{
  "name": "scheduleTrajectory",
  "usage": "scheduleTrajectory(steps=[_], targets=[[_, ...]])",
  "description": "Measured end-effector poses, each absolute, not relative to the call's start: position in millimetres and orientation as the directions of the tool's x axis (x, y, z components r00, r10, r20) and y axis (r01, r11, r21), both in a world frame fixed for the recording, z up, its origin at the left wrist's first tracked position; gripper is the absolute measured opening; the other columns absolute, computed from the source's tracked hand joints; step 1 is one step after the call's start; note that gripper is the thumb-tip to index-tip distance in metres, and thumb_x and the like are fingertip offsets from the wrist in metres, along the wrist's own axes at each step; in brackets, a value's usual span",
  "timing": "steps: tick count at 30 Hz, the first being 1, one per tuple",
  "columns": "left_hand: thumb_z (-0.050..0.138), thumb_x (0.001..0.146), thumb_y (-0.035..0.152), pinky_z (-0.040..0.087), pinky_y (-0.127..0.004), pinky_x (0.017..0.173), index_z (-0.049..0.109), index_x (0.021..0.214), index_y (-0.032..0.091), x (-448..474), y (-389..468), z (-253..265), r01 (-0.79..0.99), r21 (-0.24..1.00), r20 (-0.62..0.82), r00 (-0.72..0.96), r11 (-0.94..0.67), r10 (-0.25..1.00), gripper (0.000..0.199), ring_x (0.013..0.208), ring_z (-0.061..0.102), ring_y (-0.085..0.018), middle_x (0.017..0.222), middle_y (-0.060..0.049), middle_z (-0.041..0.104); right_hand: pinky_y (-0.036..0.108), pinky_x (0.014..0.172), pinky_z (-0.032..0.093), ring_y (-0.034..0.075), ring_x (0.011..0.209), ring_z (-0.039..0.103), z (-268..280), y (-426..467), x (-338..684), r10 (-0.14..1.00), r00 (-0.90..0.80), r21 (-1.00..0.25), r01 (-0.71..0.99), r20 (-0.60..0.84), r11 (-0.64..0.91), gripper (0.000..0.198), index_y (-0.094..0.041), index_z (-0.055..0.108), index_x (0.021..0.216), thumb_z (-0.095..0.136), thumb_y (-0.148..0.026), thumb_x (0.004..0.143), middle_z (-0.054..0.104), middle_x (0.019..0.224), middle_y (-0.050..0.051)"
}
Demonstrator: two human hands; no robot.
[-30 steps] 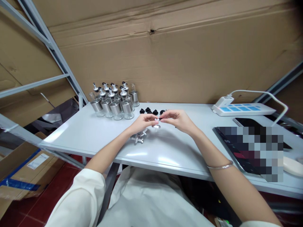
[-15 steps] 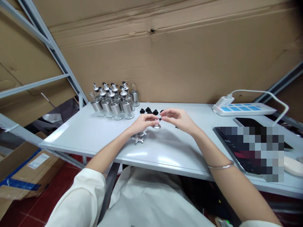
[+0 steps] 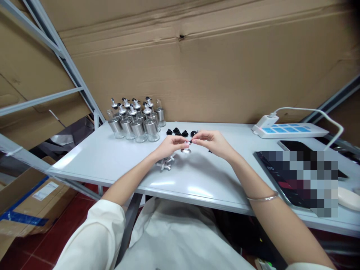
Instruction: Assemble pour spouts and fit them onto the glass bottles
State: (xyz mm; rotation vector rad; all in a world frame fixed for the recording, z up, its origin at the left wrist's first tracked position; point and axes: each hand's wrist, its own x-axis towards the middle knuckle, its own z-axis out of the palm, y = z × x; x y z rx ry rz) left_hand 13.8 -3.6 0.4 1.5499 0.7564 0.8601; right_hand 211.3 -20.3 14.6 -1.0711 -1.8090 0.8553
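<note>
My left hand [image 3: 172, 146] pinches a silver pourer top [image 3: 186, 150] with a round metal base, above the table. At its tip, my right hand [image 3: 210, 141] has thumb and fingers closed on a small black cap [image 3: 190, 141]. The cap touches or nearly touches the pourer's spout; the fingers partly hide the join. Below my left hand lie several silver pourer pieces [image 3: 165, 164]. Just behind both hands sit several black stoppers [image 3: 185, 133], and a round black piece [image 3: 193, 133] is partly covered by my right hand.
Several glass bottles with steel bands [image 3: 138, 129] stand at the back left, most topped with pourers. On the right are a white power strip [image 3: 292, 129] with a cable, a phone [image 3: 298, 150] and a blurred-out tablet [image 3: 277, 180]. A cardboard wall [image 3: 208, 75] rises behind the table.
My right hand's fingers have closed in a little around the black cap at the spout. My left hand and the pourer top have stayed in place.
</note>
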Motion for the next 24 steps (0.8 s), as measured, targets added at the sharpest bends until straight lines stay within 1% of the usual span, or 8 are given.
scheduleTrajectory(steps=[8, 16, 20, 24], targets=[[0.079, 0.058, 0.035, 0.042, -0.026, 0.066, 0.069, 0.079, 0.009, 14.3, -4.1, 0.5, 0.004, 0.991, 0.109, 0.521, -0.13, 0.846, 0.035, 0.061, 0.053, -0.008, 0.066, 0.0, 0.062, 0.032, 0.064, 0.042, 0.015, 0.062, 0.052, 15.5, -21.7, 209.8, 0.908, -0.284, -0.856, 0.336, 0.306, 0.394, 0.031, -0.016, 0.07, 0.069, 0.07, -0.047, 0.067, 0.067, 0.072, 0.005], [0.08, 0.057, 0.036, 0.041, -0.025, 0.064, 0.07, 0.078, 0.009, 15.3, -4.5, 1.8, 0.003, 0.99, 0.117, 0.53, -0.14, 0.84, 0.035, 0.06, 0.052, -0.007, 0.065, 0.0, 0.063, 0.034, 0.071, 0.047, 0.018, 0.069, 0.059, 11.5, -21.0, 209.7, 0.908, -0.302, -0.89, 0.265, 0.29, 0.372, 0.033, -0.017, 0.07, 0.07, 0.073, -0.049, 0.064, 0.069, 0.075, 0.006], [0.079, 0.058, 0.039, 0.041, -0.024, 0.065, 0.07, 0.078, 0.01, 15.5, -5.2, 4.0, -0.018, 0.99, 0.129, 0.527, -0.14, 0.84, 0.037, 0.061, 0.053, -0.007, 0.066, 0.0, 0.063, 0.035, 0.073, 0.047, 0.019, 0.072, 0.06, 9.9, -19.2, 211.3, 0.904, -0.297, -0.874, 0.288, 0.308, 0.392, 0.031, -0.017, 0.071, 0.074, 0.07, -0.048, 0.069, 0.069, 0.079, 0.006], [0.079, 0.059, 0.042, 0.042, -0.024, 0.066, 0.069, 0.078, 0.01, 15.6, -6.2, 5.9, -0.03, 0.992, 0.118, 0.543, -0.121, 0.831, 0.038, 0.064, 0.055, -0.008, 0.069, -0.001, 0.064, 0.035, 0.076, 0.047, 0.02, 0.08, 0.062, 13.0, -19.8, 211.2, 0.874, -0.332, -0.861, 0.246, 0.356, 0.444, 0.029, -0.019, 0.074, 0.082, 0.065, -0.046, 0.076, 0.07, 0.088, 0.007]])
